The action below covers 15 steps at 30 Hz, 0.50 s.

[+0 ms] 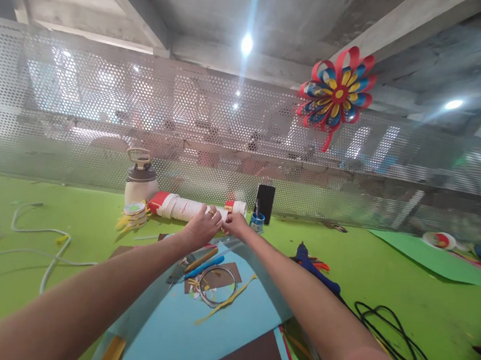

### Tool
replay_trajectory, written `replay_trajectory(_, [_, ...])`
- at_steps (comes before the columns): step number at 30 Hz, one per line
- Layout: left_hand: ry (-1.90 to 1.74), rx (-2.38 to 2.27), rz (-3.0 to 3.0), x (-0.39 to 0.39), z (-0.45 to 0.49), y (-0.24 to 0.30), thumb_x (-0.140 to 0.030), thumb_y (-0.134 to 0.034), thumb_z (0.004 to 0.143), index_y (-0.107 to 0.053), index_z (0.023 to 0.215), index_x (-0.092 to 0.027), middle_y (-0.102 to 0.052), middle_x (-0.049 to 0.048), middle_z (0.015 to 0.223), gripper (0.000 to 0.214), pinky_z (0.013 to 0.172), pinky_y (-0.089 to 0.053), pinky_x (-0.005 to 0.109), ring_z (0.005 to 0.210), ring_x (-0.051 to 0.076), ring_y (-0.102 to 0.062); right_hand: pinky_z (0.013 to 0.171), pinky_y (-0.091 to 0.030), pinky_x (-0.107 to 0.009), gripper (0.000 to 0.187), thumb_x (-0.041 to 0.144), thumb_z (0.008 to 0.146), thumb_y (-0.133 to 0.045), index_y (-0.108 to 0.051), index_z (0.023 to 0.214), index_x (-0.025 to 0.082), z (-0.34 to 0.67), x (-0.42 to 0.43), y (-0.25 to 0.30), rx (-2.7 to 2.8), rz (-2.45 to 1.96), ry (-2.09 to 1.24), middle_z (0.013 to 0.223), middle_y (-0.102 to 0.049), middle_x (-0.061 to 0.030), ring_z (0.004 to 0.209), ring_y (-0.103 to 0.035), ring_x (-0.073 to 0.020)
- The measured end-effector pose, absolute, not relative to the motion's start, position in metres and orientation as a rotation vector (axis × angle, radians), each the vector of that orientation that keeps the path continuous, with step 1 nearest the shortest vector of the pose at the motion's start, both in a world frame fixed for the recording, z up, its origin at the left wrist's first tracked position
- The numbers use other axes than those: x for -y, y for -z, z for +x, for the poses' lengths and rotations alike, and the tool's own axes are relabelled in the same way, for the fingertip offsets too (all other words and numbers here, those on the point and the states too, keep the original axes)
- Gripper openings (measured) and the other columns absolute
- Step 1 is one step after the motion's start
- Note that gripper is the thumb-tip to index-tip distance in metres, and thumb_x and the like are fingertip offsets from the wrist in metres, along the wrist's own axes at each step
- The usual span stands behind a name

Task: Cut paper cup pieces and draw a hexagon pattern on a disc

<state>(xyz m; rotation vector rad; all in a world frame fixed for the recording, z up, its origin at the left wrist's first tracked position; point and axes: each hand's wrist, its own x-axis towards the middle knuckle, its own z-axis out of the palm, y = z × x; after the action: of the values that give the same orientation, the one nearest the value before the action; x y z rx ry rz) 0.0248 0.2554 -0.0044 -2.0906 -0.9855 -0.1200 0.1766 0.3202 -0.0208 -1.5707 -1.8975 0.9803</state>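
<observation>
My left hand (202, 226) has its fingers bent over the right end of a row of paper cups (186, 209), and my right hand (237, 225) has its fingers drawn narrow, touching that end; I cannot tell whether either grips. I count one stacked row, one blue jar (257, 223) to the right, two pens (204, 267) and one ring (236, 283) nearer. The row runs left from my fingers.

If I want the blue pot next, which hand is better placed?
Probably the right hand: it is nearer the blue pot, while the left hand is farther off, at the cup stack.
</observation>
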Motion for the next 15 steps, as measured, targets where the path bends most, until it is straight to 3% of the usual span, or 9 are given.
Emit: replay_trajectory(15, [0.318,1.212,-2.200,-0.261,0.035,0.001,-0.033,-0.058,0.091,-0.056,0.121,-0.016,-0.058,0.0101,0.123,0.035,0.087,-0.052,0.045,0.105,0.023,-0.060,0.082,-0.054,-0.041,0.032,0.031,0.092,-0.060,-0.059,0.119,0.015,0.227,-0.290,0.005,1.696,-1.599,-0.837,0.121,-0.060,-0.0080,0.101,-0.062,-0.0232])
